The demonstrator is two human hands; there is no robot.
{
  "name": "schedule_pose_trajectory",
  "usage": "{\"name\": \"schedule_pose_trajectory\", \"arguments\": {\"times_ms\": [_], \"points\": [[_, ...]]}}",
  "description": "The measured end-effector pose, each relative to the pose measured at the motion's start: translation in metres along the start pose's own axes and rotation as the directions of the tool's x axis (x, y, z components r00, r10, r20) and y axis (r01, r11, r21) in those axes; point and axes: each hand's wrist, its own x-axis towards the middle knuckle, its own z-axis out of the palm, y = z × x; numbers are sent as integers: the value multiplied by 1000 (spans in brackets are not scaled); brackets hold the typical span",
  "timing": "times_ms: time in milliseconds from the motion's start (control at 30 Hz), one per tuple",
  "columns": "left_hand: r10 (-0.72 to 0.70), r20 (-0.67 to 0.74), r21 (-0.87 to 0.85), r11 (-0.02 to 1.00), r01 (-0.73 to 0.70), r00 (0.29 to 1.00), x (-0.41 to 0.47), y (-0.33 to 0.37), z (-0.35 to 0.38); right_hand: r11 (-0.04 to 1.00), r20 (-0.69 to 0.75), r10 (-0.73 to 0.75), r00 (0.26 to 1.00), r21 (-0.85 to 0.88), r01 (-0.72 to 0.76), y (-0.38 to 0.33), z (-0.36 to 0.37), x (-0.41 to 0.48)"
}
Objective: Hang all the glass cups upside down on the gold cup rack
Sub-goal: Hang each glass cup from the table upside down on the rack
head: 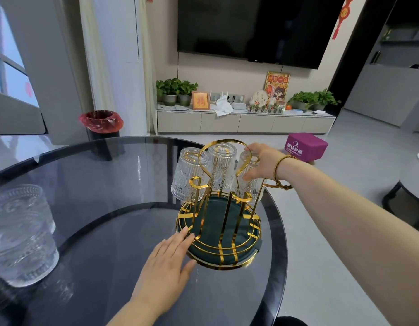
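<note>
The gold cup rack (223, 251) with a dark green round base stands near the right edge of the round glass table (105, 189). Three ribbed glass cups hang upside down on it: a left cup (188, 177), a middle cup (221, 164), and a right cup (247, 182). My right hand (262, 164) is wrapped around the right cup on the rack's far side. My left hand (167, 262) lies flat with fingers spread against the near left rim of the rack's base. A further glass cup (20, 234) stands upright at the table's left edge.
A purple box (306, 145) sits on the floor beyond the table, to the right. A bin with a red liner (101, 122) stands behind the table. A TV cabinet with plants and a wall TV lies further back. A grey low table edge shows at far right.
</note>
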Motion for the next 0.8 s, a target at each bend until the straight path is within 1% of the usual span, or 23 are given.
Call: {"name": "schedule_pose_trajectory", "arguments": {"times_ms": [267, 433, 533, 667, 800], "points": [[14, -1, 21, 1000, -14, 1000, -1, 0, -2, 999, 0, 28, 1000, -15, -28, -2, 0, 3], [0, 27, 21, 1000, -1, 1000, -1, 1, -3, 999, 4, 46, 999, 9, -46, -2, 1, 3], [2, 21, 24, 1000, -2, 1000, -1, 2, -4, 998, 13, 55, 998, 18, -55, -1, 2, 3], [-12, 24, 34, 999, 11, 1000, -2, 3, -6, 997, 32, 68, 997, 43, -69, 0, 1, 4], [-21, 8, 32, 999, 20, 1000, -1, 3, -5, 991, 2, 76, 997, 110, -76, 3, 0, -2]]}}
